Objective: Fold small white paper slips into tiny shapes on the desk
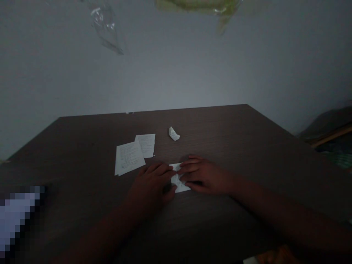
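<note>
A small sheet of printed paper (180, 184) lies flat on the dark table, partly covered by both hands. My left hand (155, 181) rests along its left side, the fingers stretched out and the fingertips touching the paper. From the right, my right hand (205, 175) lies over the paper's other edge with its fingers spread. Neither hand grips the sheet. Just beyond the hands is a small folded piece of paper (173, 134), tilted up from the table. The printing is too small to read.
Several printed sheets (129, 157) overlap to the left of my left hand. A pixelated, bright-faced object (16, 216) sits at the left edge. The table (220, 128) meets a pale wall (176, 73), where clear plastic (107, 29) hangs. Dark items (330, 124) stand beyond the table's right side.
</note>
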Action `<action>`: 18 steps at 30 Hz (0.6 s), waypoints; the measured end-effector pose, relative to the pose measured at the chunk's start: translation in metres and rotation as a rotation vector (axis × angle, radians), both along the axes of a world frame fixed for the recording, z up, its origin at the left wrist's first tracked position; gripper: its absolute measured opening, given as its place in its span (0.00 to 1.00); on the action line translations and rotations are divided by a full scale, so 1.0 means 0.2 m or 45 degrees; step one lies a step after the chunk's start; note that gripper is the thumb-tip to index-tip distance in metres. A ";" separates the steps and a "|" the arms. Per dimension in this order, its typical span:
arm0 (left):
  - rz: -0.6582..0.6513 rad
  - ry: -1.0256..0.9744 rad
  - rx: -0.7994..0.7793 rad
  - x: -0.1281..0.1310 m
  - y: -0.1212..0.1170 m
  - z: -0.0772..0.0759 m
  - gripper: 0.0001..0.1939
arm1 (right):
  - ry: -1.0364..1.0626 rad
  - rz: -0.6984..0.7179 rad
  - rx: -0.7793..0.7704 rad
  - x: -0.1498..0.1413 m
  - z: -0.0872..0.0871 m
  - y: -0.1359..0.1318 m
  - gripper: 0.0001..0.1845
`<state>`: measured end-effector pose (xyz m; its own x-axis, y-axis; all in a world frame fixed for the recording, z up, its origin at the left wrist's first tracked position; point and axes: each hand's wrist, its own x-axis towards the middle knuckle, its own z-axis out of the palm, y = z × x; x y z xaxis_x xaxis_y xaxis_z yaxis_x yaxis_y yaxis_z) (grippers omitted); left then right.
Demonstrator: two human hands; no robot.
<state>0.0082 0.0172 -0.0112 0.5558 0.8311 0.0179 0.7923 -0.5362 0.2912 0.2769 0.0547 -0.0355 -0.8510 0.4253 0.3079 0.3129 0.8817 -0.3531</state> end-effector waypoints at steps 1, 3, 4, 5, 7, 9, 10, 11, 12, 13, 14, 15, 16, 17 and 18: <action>-0.002 0.008 0.008 0.00 0.00 0.00 0.21 | -0.007 0.000 0.008 0.00 0.01 0.00 0.13; -0.007 0.028 0.024 0.00 0.00 0.00 0.21 | -0.025 -0.014 0.006 0.01 0.03 -0.01 0.12; -0.010 0.034 0.024 0.00 0.00 0.00 0.21 | -0.037 -0.020 -0.005 0.02 0.04 -0.01 0.11; -0.009 0.037 0.021 0.00 0.00 0.00 0.21 | -0.049 -0.023 -0.017 0.02 0.06 -0.01 0.10; -0.005 0.037 0.005 0.00 0.00 0.01 0.21 | -0.071 -0.024 -0.037 0.04 0.07 -0.01 0.09; -0.009 0.037 -0.006 0.00 0.00 0.01 0.21 | -0.073 -0.028 -0.040 0.04 0.08 -0.01 0.09; -0.014 0.041 -0.005 0.00 0.00 0.01 0.21 | -0.067 -0.026 -0.038 0.04 0.08 -0.01 0.10; -0.018 0.047 -0.002 0.00 0.00 0.01 0.21 | -0.054 -0.026 -0.031 0.03 0.07 0.00 0.10; -0.021 0.055 0.002 0.00 0.00 0.01 0.21 | -0.037 -0.019 -0.020 0.03 0.06 0.00 0.10; -0.021 0.061 0.007 0.00 0.00 0.02 0.21 | -0.019 -0.012 -0.007 0.02 0.05 0.01 0.10; -0.019 0.067 0.010 0.00 0.00 0.02 0.21 | 0.005 -0.021 0.012 0.01 0.03 0.02 0.10; -0.014 0.072 0.012 0.01 0.00 0.02 0.21 | 0.023 -0.034 0.029 0.00 0.02 0.03 0.10; -0.008 0.077 0.014 0.01 0.00 0.02 0.21 | 0.028 -0.071 0.032 -0.01 0.00 0.04 0.10; -0.002 0.083 0.015 0.01 -0.01 0.02 0.21 | 0.034 -0.114 0.030 -0.01 -0.02 0.06 0.09; 0.004 0.091 0.014 0.02 -0.01 0.02 0.21 | 0.038 -0.141 0.017 -0.01 -0.03 0.07 0.08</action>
